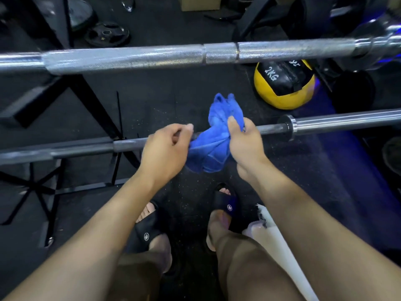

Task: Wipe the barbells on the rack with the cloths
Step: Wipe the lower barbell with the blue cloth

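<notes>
Over the lower bar, head view: a blue cloth [213,135] is bunched around the dark shaft of the lower barbell [130,144], which runs left to right across the rack, its collar and sleeve off to the right. Right hand [244,142] grips the cloth from the right side, thumb up over the fabric, fingers curled into it. Left hand [167,148] pinches the cloth's left edge with curled fingers, just beside the shaft. Part of the cloth hangs below the bar, part stands up above it.

Upper barbell [152,58] lies farther off and higher, bright and knurled, no cloth on it. Rack frame [32,101] shows at the left, black. Beyond the bars, on the floor [184,88]: a yellow and black ball [284,83] marked 2KG, and a weight plate [107,33] near the top left. Person's feet in black sandals [145,231] below. A white strip [280,242] sits by the right forearm; cannot tell what it is.

Judgement on handling: cloth is soft, light, limp, so it wants gathering round the shaft and squeezing with the whole palm. Bar is stiff, heavy and rests on the rack; no need to lift it, only to slide the cloth along. Smooth stretches should let the cloth glide; knurled parts will likely drag.
</notes>
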